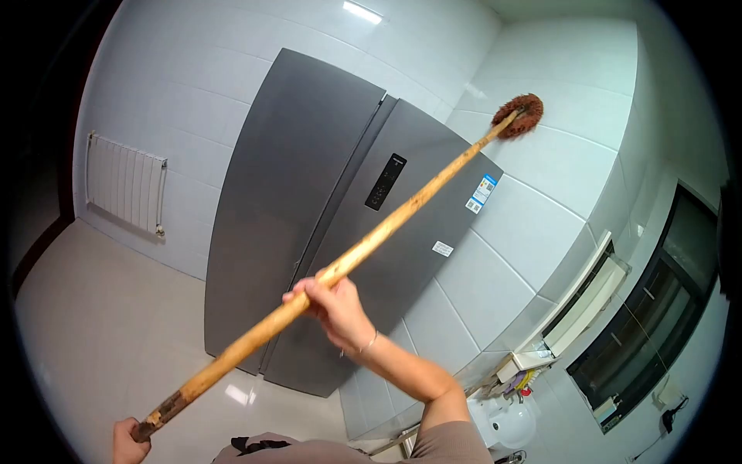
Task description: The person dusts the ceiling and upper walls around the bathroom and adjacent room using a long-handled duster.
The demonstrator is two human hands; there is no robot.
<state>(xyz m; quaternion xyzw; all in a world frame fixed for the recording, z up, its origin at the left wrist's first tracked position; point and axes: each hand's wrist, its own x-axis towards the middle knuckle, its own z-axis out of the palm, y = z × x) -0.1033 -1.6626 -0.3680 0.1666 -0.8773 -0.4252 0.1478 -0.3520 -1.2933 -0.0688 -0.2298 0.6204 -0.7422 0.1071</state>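
A long wooden pole (386, 226) runs diagonally from the lower left to the upper right. On its far end is a round reddish-brown brush head (519, 116), against or close to the tiled wall (576, 100) beside the top of the fridge. My left hand (129, 442) is closed around the darkened lower end of the pole. Farther up, my right hand (334, 308) grips the pole near its middle, with a thin bracelet at the wrist. Behind the pole stands a large grey two-door fridge (286, 170) with a dark control panel and stickers.
A white radiator (126, 182) hangs on the left wall. At the lower right are a white washbasin (506, 423), a mirror cabinet or shelf (580, 305) and a dark-framed window (657, 309). Pale floor (100, 309) shows at the left.
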